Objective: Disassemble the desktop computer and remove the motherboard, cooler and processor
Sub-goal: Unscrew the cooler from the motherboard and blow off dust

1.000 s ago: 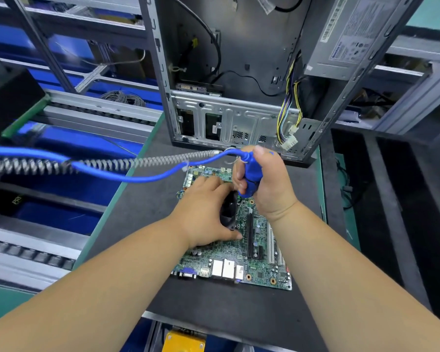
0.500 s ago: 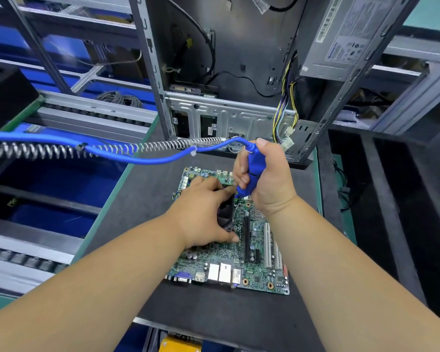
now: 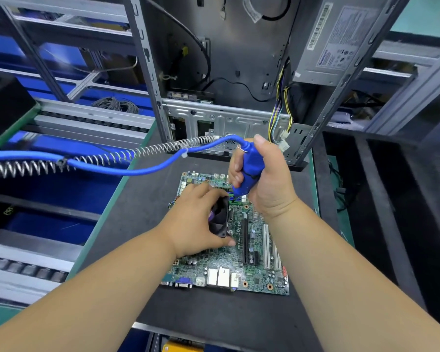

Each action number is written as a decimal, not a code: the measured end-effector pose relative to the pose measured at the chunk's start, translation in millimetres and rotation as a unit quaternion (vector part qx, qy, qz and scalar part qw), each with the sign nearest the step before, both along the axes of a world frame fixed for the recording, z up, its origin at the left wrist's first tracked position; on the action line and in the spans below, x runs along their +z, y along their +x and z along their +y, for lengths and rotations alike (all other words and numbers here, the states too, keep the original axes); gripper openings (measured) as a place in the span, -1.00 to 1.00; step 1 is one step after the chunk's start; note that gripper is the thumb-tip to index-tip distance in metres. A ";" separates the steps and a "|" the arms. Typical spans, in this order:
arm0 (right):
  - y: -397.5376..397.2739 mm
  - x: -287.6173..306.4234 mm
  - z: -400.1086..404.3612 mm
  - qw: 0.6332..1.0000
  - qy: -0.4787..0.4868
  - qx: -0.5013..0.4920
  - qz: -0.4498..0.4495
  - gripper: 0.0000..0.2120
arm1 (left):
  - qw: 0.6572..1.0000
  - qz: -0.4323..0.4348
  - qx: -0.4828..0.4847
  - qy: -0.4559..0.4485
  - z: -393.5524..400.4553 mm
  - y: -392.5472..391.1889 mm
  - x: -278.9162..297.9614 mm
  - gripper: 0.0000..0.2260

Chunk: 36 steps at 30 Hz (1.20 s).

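One motherboard [image 3: 254, 252] is seen lying flat on the dark mat [image 3: 214, 321], at about 6 o'clock from the one open computer case [image 3: 229, 72], which stands upright at 12 o'clock. One black cooler fan [image 3: 220, 219] is seated on the board's left half, and it is gripped by the left hand [image 3: 196, 219], whose fingers are curled over its top while the thumb is pressed against the board at its near edge. One blue powered screwdriver [image 3: 249, 171] is held upright in the right hand [image 3: 267, 179], fingers wrapped closely round the body, thumb raised at the top; its tip is pointed down at the board just at 1 o'clock of the fan. One blue hose [image 3: 107, 166] and one coiled spring cable [image 3: 92, 160] are run from the tool toward 9 o'clock. One power supply [image 3: 333, 41] is mounted in the case at 1 o'clock, with one bundle of yellow and black wires [image 3: 280, 118] hung below it. Two white expansion slots [image 3: 266, 246] and one long black slot [image 3: 245, 240] are counted on the board's right half.

Compared with half a second before, the same grips are kept by both hands. The view has shifted slightly, and the board and hands are seen a little higher and further right in frame.
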State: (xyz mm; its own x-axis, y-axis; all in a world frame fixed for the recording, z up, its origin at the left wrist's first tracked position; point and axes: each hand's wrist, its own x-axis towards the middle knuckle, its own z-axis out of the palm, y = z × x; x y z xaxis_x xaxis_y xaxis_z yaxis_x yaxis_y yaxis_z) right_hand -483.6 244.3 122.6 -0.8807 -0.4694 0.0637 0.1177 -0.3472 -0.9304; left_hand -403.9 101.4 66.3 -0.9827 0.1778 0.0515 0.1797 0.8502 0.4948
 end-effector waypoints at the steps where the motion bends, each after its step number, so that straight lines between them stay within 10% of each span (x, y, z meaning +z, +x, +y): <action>1: -0.1 2.9 1.0 1.000 -0.009 -0.005 0.000 -0.56 | 1.000 0.007 0.004 0.009 -0.8 1.0 -1.6 -0.16; 23: 14.9 8.2 18.9 1.000 0.010 -0.014 0.005 -0.57 | 0.999 0.012 0.001 0.052 -10.4 -0.9 -2.9 -0.15; 36: 35.1 17.0 52.3 0.986 0.139 -0.001 0.091 -0.61 | 0.992 -0.006 -0.037 -0.123 11.8 -3.9 10.7 -0.19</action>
